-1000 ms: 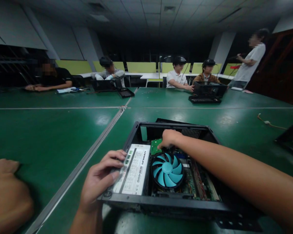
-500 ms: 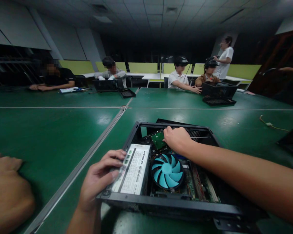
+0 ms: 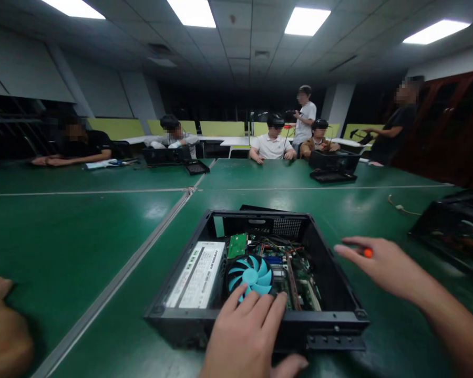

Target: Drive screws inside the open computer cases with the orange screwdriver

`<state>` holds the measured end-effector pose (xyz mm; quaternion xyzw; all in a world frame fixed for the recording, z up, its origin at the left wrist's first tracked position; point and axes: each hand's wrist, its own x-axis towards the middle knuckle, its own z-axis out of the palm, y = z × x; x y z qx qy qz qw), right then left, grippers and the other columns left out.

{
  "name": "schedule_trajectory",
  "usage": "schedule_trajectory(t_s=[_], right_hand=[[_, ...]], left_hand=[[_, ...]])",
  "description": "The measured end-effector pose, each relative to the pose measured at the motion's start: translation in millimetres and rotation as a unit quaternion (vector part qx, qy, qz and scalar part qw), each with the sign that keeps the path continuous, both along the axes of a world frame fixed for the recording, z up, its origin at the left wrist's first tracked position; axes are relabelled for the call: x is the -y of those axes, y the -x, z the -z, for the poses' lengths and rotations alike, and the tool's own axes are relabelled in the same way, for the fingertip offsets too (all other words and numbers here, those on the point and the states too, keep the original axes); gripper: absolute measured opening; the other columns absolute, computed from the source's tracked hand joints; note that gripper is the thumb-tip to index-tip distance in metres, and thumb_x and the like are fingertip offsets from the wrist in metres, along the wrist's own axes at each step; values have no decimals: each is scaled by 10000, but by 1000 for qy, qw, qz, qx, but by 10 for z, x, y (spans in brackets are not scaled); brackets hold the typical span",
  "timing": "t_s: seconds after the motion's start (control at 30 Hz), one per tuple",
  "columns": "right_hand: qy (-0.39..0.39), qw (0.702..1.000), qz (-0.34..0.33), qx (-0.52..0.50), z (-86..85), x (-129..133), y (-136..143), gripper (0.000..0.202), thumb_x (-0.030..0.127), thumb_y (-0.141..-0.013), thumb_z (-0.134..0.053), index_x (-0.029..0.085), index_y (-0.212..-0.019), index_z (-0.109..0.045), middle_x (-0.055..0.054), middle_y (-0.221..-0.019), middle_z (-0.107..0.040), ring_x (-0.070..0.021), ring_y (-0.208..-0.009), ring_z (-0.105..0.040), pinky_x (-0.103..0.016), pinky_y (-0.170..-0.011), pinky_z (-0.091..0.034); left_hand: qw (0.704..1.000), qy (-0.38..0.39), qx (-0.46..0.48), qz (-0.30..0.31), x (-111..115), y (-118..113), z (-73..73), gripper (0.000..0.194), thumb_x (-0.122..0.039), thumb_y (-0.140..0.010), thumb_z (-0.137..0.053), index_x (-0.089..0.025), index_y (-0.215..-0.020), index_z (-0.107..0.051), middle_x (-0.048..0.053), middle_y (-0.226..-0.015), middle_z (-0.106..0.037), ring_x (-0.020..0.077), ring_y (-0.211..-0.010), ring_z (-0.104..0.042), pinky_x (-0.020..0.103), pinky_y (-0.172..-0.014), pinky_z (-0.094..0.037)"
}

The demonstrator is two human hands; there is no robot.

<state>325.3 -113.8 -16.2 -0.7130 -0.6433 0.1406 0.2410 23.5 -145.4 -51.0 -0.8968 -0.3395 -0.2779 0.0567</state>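
Note:
An uncovered black computer case (image 3: 327,316) lies on the green table. My left hand (image 3: 244,325) grips its front rim, fingers hooked over the edge by the teal-bladed fan (image 3: 250,276) and thumb outside. Left of the fan is a white-labelled power supply (image 3: 197,275). Behind the fan, a green circuit board (image 3: 237,245) sits near loose wires (image 3: 274,245). Off the case's right side, my right hand (image 3: 390,265) is held partly curled around what looks like a screwdriver (image 3: 368,253); only its orange end shows, the remainder being hidden by the hand.
Another opened case (image 3: 453,231) stands at the right, with a thin cable (image 3: 404,209) lying near it. Someone's hand (image 3: 3,325) rests at the left edge. Across the table, several people sit or stand around two more cases (image 3: 167,156).
My right hand has come out of the case to its right, away from the circuit board. My left hand has moved from the power supply to the front rim. The view has tilted up.

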Motion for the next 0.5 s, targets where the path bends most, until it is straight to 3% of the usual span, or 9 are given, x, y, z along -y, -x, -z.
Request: schedule_trajectory(t_s=[0.07, 0.13, 0.2, 0.27, 0.4, 0.5], right_hand=[[86, 974, -32, -208, 219, 173, -60, 655, 654, -864, -512, 193, -1315, -626, -131, -1104, -723, -271, -756, -699, -408, -700, -562], [84, 922, -103, -363, 325, 263, 69, 624, 582, -837, -609, 214, -1340, -605, -91, -1066, -728, -247, -791, -696, -387, -770, -560], [65, 879, -167, -441, 342, 267, 293, 570, 465, -782, -717, 220, -1291, -641, -60, -1008, -729, -247, -859, -686, -379, -833, -540], [44, 860, -199, -468, 331, 194, 549, 493, 348, -752, -739, 199, -1217, -679, -39, -935, -726, -242, -860, -677, -358, -805, -533], [-2, 869, -221, -444, 377, -105, 1161, 393, 213, -733, -667, 155, -1121, -695, -20, -900, -715, -216, -851, -665, -288, -749, -514], [-21, 905, -207, -370, 443, -379, 1766, 347, 253, -727, -675, 162, -1061, -702, -22, -888, -723, -217, -822, -671, -278, -721, -521]], left_hand=[[999, -16, 0, -50, -56, -85, 140, 409, -489, -668, -803, -216, -954, -699, 66, -820, -744, 267, -713, -680, 379, -672, -509], [998, -19, -8, -64, -111, -39, 206, 274, -413, -687, -801, -236, -869, -698, 38, -754, -729, 246, -655, -665, 342, -589, -459], [998, 9, -19, -67, -162, 95, 177, 250, -416, -712, -773, -260, -896, -710, 32, -795, -743, 258, -698, -682, 342, -610, -463], [991, 81, -31, -98, -232, 296, 53, 267, -501, -752, -703, -285, -908, -726, 37, -854, -759, 285, -762, -703, 360, -656, -486], [945, 241, -52, -214, -580, 802, -341, 473, -600, -882, -401, -297, -989, -747, 74, -1021, -766, 342, -959, -706, 460, -832, -508], [908, 325, -104, -244, -1037, 1181, -512, 514, -516, -788, -524, -217, -1158, -719, 146, -1185, -717, 367, -1100, -666, 488, -960, -481]])
